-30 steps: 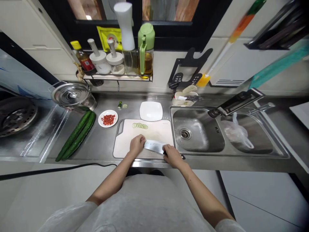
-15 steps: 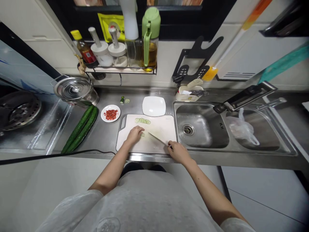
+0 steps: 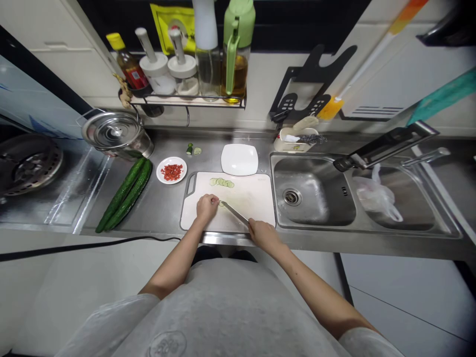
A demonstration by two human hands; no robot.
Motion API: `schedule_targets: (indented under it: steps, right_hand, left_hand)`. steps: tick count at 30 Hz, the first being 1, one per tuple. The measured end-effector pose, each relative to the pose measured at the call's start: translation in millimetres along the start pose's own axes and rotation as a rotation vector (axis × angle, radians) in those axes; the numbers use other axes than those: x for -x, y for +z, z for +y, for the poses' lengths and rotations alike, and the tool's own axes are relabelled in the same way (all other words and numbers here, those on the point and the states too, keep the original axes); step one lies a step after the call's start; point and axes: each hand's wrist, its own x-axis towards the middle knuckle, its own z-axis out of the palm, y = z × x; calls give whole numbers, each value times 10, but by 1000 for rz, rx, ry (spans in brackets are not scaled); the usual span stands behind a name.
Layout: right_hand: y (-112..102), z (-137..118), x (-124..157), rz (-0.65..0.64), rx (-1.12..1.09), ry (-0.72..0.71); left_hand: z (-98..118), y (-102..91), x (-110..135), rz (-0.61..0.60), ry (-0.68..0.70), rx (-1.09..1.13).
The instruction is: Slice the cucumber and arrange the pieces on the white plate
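Observation:
My right hand (image 3: 265, 235) is wrapped round the handle of a kitchen knife (image 3: 235, 213), whose blade slants up and left over a white cutting board (image 3: 256, 198). The knife's tip is at a small cucumber slice (image 3: 221, 204). Just left of that slice, my left hand (image 3: 207, 208) has its fingertips pinched together; whether anything is between them is hidden. A row of overlapping cucumber slices (image 3: 222, 183) lies farther up the board. Behind the board is a white square plate (image 3: 240, 159) with nothing on it.
Left of the board are a small plate (image 3: 162, 174) of chopped red pieces and two whole cucumbers (image 3: 124, 194). Cucumber ends (image 3: 190, 148) lie behind. A lidded steel pot (image 3: 116, 134) stands at back left; a double sink (image 3: 316, 198) adjoins the right. A black cord (image 3: 122, 241) runs along the front edge.
My right hand has moved left, bringing the knife tip to the slice near my left fingers. The left fingertips have drawn back slightly to the left. The camera view has shifted a little.

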Motion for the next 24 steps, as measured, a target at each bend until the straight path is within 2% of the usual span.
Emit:
schedule_targets:
  steps: [24]
  right_hand:
    - [-107,-138,-46,-76,105,-3]
  left_hand:
    - [-9,24,18,1,7,-44]
